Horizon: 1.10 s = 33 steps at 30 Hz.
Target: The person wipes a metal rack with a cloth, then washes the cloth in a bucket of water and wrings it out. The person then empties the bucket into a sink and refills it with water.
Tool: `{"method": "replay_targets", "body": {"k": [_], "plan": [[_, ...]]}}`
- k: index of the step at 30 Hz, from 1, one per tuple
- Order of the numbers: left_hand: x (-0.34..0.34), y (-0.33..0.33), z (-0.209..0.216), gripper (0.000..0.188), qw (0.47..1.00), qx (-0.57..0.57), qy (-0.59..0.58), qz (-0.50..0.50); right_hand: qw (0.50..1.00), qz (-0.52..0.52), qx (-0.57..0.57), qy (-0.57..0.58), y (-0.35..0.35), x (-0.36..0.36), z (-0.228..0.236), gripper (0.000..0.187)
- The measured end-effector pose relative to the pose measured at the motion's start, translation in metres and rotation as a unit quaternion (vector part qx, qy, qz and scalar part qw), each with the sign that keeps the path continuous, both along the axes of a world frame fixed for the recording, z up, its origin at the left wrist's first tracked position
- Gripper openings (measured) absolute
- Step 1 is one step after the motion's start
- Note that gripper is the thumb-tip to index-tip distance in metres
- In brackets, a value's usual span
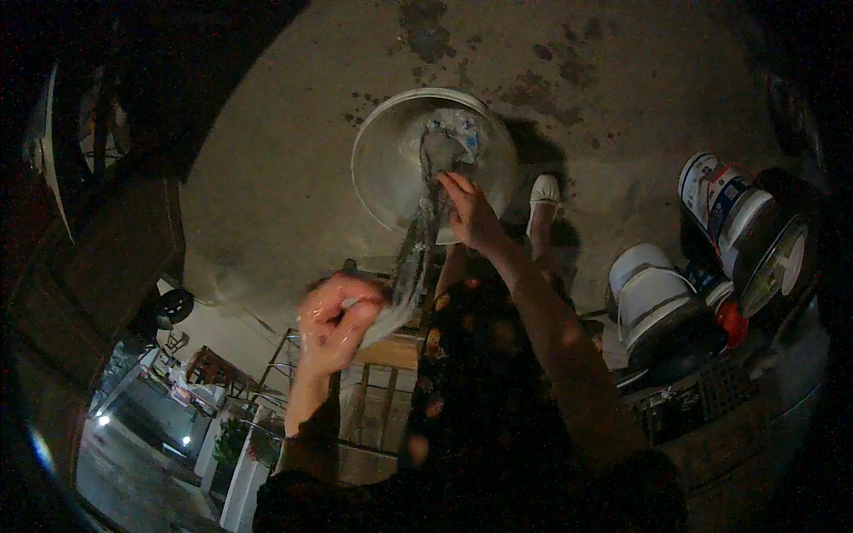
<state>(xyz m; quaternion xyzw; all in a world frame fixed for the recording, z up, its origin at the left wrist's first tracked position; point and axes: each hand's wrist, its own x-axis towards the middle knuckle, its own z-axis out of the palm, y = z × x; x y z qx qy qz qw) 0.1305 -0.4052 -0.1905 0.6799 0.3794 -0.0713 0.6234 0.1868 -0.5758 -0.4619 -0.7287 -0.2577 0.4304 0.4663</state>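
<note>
A long, limp, greyish strip [412,266] that looks wet runs from my left hand down into a wide pale bucket [369,178]. Whether it is cloth or plastic film I cannot tell. My left hand [336,322], shiny as if wet, is closed around its upper end, left of my lap. Over the bucket's near right side, the fingers of my right hand [474,211] pinch the strip lower down. Inside the bucket lies a grey bunched lump [442,149] with a crumpled white and blue piece [466,131] beside it.
The bucket stands on a concrete floor [293,133] with dark wet patches beyond it. My foot in a white shoe [545,191] is just right of it. Farther right are a white pail [641,275], a printed tub [718,191] and a dark crate [702,404]. A wooden stool or frame [378,391] shows below.
</note>
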Motion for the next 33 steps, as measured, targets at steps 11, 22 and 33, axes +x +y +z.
{"method": "replay_targets", "body": {"k": [11,22,33], "plan": [[-0.011,-0.001,-0.230,0.033,0.863,-0.218,0.026,0.455,0.930,0.131,-0.292,-0.183,0.045,0.023,-0.138,0.041],[0.009,-0.035,-0.346,0.061,0.740,-0.457,0.189,0.455,0.932,0.186,-0.193,-0.244,0.049,0.020,-0.220,0.036],[-0.007,-0.025,-0.297,0.038,0.777,-0.454,0.074,0.430,0.980,0.163,0.083,0.075,0.064,-0.004,0.051,0.032]]}}
